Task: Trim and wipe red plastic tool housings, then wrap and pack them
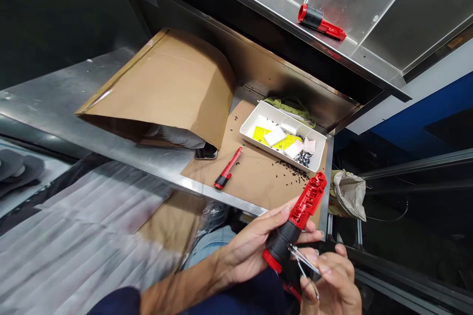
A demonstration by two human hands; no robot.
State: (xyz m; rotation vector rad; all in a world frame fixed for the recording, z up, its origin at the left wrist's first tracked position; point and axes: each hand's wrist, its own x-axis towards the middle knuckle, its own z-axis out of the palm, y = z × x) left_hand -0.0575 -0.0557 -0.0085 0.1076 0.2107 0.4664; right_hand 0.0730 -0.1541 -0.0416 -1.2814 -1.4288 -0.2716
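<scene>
My left hand [254, 243] is wrapped round a red and black plastic tool body [295, 221], held tilted with its open red end pointing up toward the bench. My right hand [330, 280] pinches thin metal tweezers [305, 261], whose tips touch the black collar of the tool body. A white tray [251, 125] on the bench holds yellow sheets, small white pieces and a heap of tiny black screws [303, 158]. A second red and black tool body [320, 22] lies on the upper steel shelf.
A red and black utility knife [228, 170] lies on a cardboard sheet [254, 177] scattered with loose black screws. A bent cardboard box [166, 86] covers white material and a phone [206, 152]. White pleated sheeting [81, 236] lies at lower left; a crumpled bag [349, 192] hangs at right.
</scene>
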